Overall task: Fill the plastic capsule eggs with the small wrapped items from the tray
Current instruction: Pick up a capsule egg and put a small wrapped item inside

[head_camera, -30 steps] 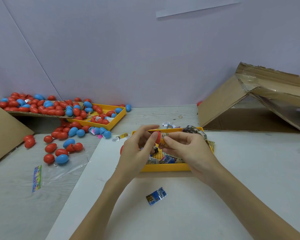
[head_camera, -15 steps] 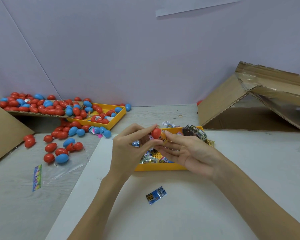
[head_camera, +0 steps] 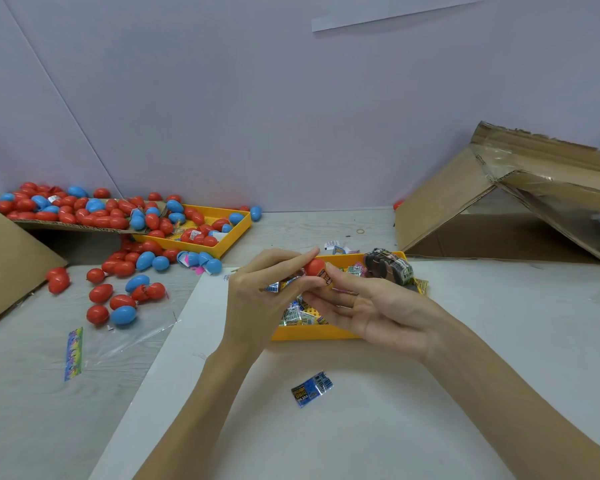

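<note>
My left hand pinches a red egg and a packet above the tray's near edge; my right hand pinches an orange packet against it. Crumpled wrapper could jam, or the egg slip.

Glossy plastic red egg, shiny foil wrappers, smooth yellow plastic tray, rough matt cardboard box, matt white paper surface.
</note>
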{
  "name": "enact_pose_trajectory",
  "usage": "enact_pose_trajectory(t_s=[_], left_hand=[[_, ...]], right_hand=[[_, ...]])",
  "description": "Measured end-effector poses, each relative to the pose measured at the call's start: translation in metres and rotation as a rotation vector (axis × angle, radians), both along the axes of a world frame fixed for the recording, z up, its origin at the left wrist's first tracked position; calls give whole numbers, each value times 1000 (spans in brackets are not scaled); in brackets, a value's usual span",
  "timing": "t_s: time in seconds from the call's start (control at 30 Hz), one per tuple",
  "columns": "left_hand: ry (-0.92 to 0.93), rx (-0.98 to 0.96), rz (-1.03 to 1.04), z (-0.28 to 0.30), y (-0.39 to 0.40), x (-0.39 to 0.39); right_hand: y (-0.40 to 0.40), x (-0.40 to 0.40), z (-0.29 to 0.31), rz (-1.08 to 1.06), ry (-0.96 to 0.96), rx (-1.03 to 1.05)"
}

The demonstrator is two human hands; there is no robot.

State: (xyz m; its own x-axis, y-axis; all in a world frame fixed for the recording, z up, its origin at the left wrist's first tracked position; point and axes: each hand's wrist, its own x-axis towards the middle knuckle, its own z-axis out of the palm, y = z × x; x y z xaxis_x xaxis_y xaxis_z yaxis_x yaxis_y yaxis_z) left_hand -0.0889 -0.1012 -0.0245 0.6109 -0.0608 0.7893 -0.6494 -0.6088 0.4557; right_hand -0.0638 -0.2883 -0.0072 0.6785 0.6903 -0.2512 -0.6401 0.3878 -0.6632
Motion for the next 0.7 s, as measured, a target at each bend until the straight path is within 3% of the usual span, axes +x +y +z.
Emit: enact_pose_trajectory(t_s=[0.13,0.3,0.4,0.57,0.63,0.7], left_hand=[[23,-48,-26,-2,-1,1],[15,-68,-46,-5,-3,2],[25,-64,-16,-5,-6,1],[122,-112,49,-2,-3,-1],[110,-165,107,-2,4,-2],[110,-216,156,-1,8,0]], right_hand=[[3,-1,-2,32,144,113],[5,-1,-6,39,179,177],[4,3,-9,3,51,90],[0,11,-12,-71,-170,-223],[-12,25,0,-65,-67,-99],[-34,46,27,-160,16,160]])
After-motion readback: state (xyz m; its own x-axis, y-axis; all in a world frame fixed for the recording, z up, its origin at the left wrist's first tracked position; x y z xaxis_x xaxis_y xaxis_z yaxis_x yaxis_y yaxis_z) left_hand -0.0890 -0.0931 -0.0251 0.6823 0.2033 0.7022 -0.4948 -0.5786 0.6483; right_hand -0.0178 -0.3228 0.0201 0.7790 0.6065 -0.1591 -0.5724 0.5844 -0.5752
